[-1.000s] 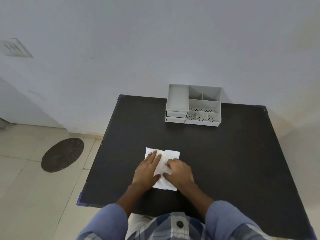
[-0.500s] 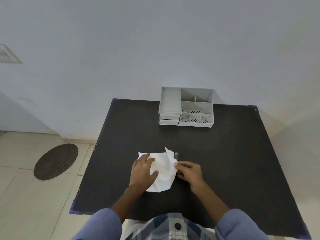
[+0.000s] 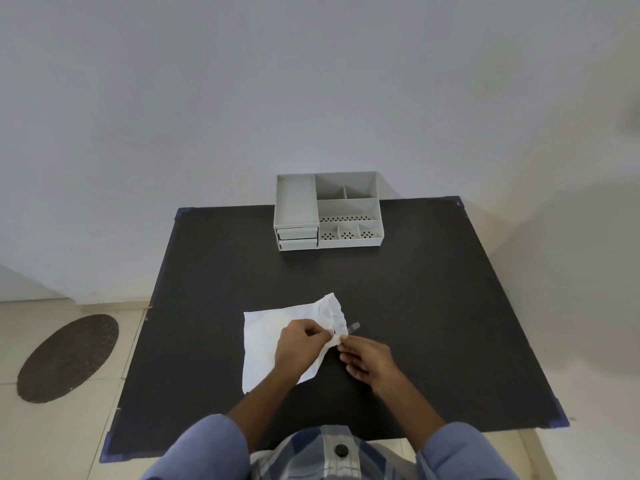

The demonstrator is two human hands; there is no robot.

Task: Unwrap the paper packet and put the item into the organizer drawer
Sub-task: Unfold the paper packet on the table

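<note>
You are in the unwrapping step: the white paper [image 3: 273, 341] lies mostly opened out flat on the black table [image 3: 433, 306] just below the middle of the frame, with its right edge crumpled and lifted. Your left hand [image 3: 299, 348] rests on the sheet with its fingertips pinched on that crumpled edge, and your right hand [image 3: 369, 362] meets it from the right, fingers closed on the same bit of paper. A small grey item [image 3: 354, 327] pokes out just right of the crumple, above your right hand; it is too small to tell what it is. The grey organizer [image 3: 329, 213] sits at the far edge of the table, upper centre, well apart from the paper, and its two drawers [image 3: 298, 238] at its lower left look closed. Next you will likely need to free the item, then pull a drawer open.
</note>
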